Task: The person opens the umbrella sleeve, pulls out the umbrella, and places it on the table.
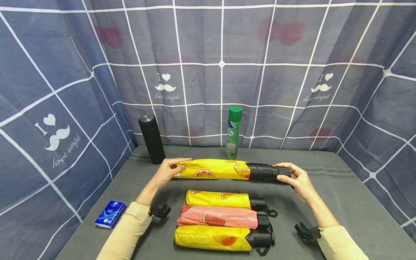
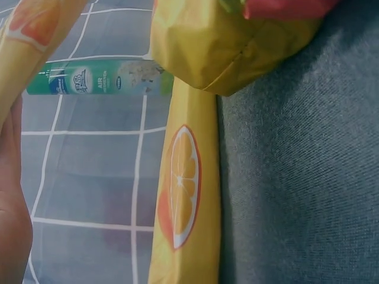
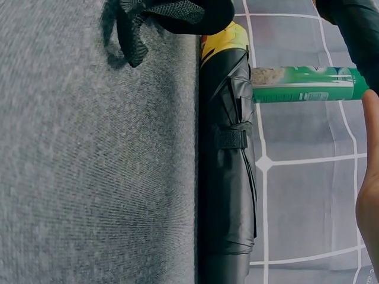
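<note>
A folded yellow umbrella (image 1: 211,167) with orange-slice prints is held level between both hands in the head view. My left hand (image 1: 165,172) pinches its yellow end, thumb in front. The right hand (image 1: 299,182) grips the black handle end between thumb and fingers. Below it, a second long yellow umbrella (image 2: 195,112) lies along the table; the head view hides most of it. Its black part (image 3: 228,177) with a strap shows in the right wrist view. Nearer lie a yellow umbrella (image 1: 214,199), a pink umbrella (image 1: 224,216) and another yellow umbrella (image 1: 208,236), side by side, handles rightward.
A black thermos (image 1: 152,141) stands at the back left, and a green air freshener can (image 1: 232,133) at the back middle. A blue tissue pack (image 1: 110,215) lies at the left. Grey-blue checked curtain (image 1: 201,86) encloses the back and sides of the grey table (image 1: 351,206).
</note>
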`<state>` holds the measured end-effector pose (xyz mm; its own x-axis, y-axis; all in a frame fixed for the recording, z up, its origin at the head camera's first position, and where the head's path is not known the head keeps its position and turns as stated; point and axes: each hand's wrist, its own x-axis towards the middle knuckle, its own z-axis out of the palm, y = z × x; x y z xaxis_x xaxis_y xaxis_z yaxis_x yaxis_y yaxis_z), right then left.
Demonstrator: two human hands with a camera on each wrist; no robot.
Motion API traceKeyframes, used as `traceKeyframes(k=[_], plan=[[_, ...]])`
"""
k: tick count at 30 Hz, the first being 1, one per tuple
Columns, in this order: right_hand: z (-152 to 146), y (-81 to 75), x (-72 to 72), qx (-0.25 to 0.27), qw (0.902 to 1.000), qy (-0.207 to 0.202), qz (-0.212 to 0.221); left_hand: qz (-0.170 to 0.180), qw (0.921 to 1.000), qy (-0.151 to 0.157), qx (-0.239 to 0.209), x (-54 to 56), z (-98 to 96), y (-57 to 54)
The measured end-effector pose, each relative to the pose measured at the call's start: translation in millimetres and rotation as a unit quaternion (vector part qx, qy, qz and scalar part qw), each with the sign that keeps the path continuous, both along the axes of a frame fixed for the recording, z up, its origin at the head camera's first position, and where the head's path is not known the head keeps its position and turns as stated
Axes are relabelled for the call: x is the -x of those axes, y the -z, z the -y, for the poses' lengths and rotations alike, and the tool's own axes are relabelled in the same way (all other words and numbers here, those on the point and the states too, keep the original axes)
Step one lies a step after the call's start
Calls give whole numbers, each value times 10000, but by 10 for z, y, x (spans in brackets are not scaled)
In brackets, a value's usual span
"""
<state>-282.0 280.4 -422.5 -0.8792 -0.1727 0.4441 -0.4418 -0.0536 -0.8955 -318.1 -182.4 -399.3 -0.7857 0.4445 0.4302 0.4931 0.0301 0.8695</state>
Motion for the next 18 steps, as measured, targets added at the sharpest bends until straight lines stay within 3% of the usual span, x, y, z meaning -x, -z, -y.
traceKeyframes(k=[4, 8, 15, 18], plan=[[-12, 6, -1, 20, 10000, -28, -18, -117, 9999, -46, 60, -94, -27, -113], [-21, 6, -5, 36, 10000, -15, -14, -153, 9999, -70, -38, -93, -38, -119], [-80, 17, -31, 86, 9998, -123, 114, 91, 9995, -133, -260, 64, 66, 88], [-146, 20, -58, 249, 9995, -120, 123, -1, 9994, -167, -301, 72, 137, 101]])
